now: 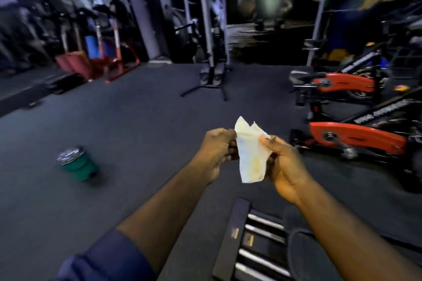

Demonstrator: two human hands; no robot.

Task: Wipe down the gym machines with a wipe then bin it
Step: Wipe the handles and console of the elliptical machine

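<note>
Wipe (pixel 250 155) is being pinched by left hand (pixel 217 150) and right hand (pixel 287 164), long axis dangling down; green bin (pixel 77 165) is sitting way off left, so left hand's nearer.

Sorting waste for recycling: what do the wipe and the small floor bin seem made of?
Wipe: thin paper or non-woven cloth, matt white, yellow-stained; it creases and hangs limp, pinched by the left hand and right hand. Bin: probably green plastic with ribbed wall; shiny crinkled top, perhaps a foil-like liner, blurred.
</note>
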